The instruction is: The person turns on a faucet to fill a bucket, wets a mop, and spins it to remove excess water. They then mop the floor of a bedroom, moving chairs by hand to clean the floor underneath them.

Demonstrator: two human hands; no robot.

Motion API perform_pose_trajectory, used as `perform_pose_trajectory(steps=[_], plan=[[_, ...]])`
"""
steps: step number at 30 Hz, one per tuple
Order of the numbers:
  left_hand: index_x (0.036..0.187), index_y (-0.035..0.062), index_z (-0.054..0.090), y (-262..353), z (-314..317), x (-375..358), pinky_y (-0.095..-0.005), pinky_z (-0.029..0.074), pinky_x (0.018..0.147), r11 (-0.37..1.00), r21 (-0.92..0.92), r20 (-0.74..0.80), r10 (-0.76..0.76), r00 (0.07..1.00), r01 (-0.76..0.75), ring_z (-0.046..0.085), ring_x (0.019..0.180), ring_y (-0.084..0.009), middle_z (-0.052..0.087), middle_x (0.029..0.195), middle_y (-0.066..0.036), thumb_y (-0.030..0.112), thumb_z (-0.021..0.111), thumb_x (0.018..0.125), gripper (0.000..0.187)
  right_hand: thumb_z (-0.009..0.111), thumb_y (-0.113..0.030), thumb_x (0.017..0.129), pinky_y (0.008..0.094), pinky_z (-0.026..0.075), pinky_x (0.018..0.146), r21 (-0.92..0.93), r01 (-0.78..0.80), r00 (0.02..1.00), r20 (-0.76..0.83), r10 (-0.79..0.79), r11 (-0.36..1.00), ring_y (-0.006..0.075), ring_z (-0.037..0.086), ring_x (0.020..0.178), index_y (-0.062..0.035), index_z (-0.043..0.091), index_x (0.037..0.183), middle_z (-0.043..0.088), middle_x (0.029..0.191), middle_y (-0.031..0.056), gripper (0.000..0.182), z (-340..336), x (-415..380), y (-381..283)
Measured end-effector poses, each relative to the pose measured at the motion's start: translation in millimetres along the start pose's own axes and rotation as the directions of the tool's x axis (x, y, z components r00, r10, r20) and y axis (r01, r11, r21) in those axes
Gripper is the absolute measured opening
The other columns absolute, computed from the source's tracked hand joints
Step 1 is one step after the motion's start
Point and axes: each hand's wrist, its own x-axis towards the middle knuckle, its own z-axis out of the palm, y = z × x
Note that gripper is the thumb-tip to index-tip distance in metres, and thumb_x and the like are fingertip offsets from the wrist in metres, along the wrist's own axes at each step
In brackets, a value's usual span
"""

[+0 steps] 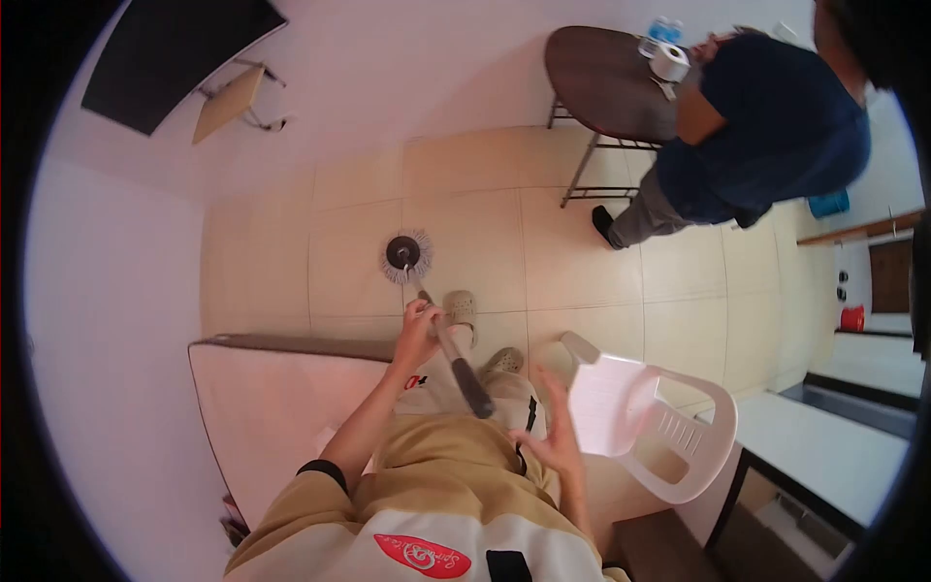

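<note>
A mop with a round, fringed head [402, 254] rests on the tiled floor, its grey pole slanting up toward my body and ending in a dark grip [472, 388]. My left hand [419, 330] is wrapped round the middle of the pole. Off to the right of the dark grip, my right hand [555, 432] is spread with its fingers apart, not touching the pole. Below the mop head, my feet in beige clogs [462, 308] stand on the floor.
A white plastic chair [611, 403] is close on my right. A person in dark blue [776, 126] stands by a dark table [606, 73] holding a paper roll [669, 62] and bottles. A mattress [281, 407] lies at left; a black screen [179, 58] hangs at upper left.
</note>
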Motion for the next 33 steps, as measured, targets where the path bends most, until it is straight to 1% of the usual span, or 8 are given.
perform_pose_trajectory(steps=[5,9,11,13,16,18,29,33], plan=[[0.097,0.0089,0.059,-2.4,29.1,38.8,-0.0389,0.045,0.086,0.995,-0.055,-0.102,-0.087,0.991,0.082,0.051,0.103,-0.0308,0.050,0.110,-0.012,0.032,0.079,0.069,0.041,0.080,-0.037,0.068,0.0475,0.033,0.102,0.347,0.153,0.987,-0.011,-0.160,0.925,0.0365,0.041,0.124,-0.0032,0.046,0.122,0.042,0.133,0.0210,0.072,56.9,84.8,-29.8],[0.096,0.0087,0.059,-25.8,41.5,73.7,-0.0397,0.045,0.088,0.983,-0.139,-0.166,-0.142,0.976,0.119,0.047,0.109,-0.0321,0.051,0.114,-0.012,0.028,0.078,0.069,0.038,0.070,-0.027,0.079,0.0491,0.043,0.089,0.375,0.196,0.978,-0.145,-0.151,0.906,0.0283,0.060,0.076,-0.0042,0.051,0.078,0.058,0.071,0.0125,0.030,51.2,139.8,-33.8],[0.097,0.0088,0.059,-42.6,46.5,97.0,-0.0395,0.044,0.090,0.969,-0.168,-0.158,-0.209,0.965,0.183,0.047,0.110,-0.0324,0.055,0.110,-0.011,0.023,0.076,0.069,0.035,0.060,-0.024,0.082,0.0459,0.045,0.075,0.398,0.204,0.977,-0.136,-0.162,0.895,0.0228,0.050,0.056,-0.0079,0.044,0.067,0.048,0.054,0.0087,0.027,54.6,173.8,-57.8],[0.092,0.0074,0.057,-67.6,53.2,128.6,-0.0395,0.043,0.086,0.936,-0.350,-0.289,-0.080,0.954,-0.028,0.050,0.099,-0.0327,0.057,0.098,-0.010,0.021,0.076,0.070,0.032,0.055,-0.019,0.080,0.0420,0.042,0.064,0.435,0.259,0.964,-0.053,-0.262,0.862,0.0215,0.046,0.053,-0.0074,0.042,0.065,0.045,0.051,0.0074,0.024,56.0,211.0,-65.1],[0.084,0.0059,0.055,-85.1,58.4,154.0,-0.0400,0.043,0.080,0.888,-0.440,-0.085,-0.194,0.977,0.138,0.051,0.094,-0.0319,0.055,0.084,-0.010,0.013,0.073,0.070,0.024,0.056,-0.018,0.078,0.0363,0.040,0.051,0.517,0.258,0.944,0.044,-0.327,0.816,0.0205,0.045,0.044,-0.0049,0.043,0.061,0.046,0.048,0.0078,0.025,50.9,272.5,-71.3],[0.082,0.0056,0.054,-78.0,55.3,155.3,-0.0396,0.043,0.077,0.860,-0.484,-0.179,-0.276,0.944,0.159,0.050,0.091,-0.0315,0.053,0.082,-0.010,0.012,0.073,0.070,0.023,0.055,-0.017,0.078,0.0334,0.038,0.043,0.580,0.243,0.896,0.174,-0.410,0.777,0.0186,0.041,0.038,-0.0058,0.043,0.059,0.044,0.045,0.0065,0.025,52.4,306.7,-78.8],[0.072,0.0054,0.048,-92.5,56.6,100.9,-0.0310,0.037,0.065,0.768,-0.549,-0.429,-0.597,0.678,0.329,0.047,0.066,-0.0204,0.046,0.065,-0.005,0.001,0.071,0.068,0.024,0.060,-0.009,0.067,0.0373,0.046,0.047,0.668,-0.118,0.513,0.675,-0.531,0.735,0.0265,0.051,0.043,0.0001,0.050,0.054,0.050,0.050,0.0107,0.019,126.6,397.3,-92.6],[0.075,0.0044,0.051,-111.1,66.4,179.0,-0.0393,0.042,0.069,0.765,-0.589,-0.503,-0.598,0.624,0.260,0.050,0.072,-0.0299,0.050,0.071,-0.010,-0.002,0.067,0.059,0.024,0.059,-0.004,0.069,0.0366,0.046,0.045,0.643,-0.078,0.641,0.618,-0.456,0.762,0.0247,0.049,0.039,-0.0004,0.047,0.052,0.048,0.047,0.0101,0.021,123.2,468.3,-101.9]])
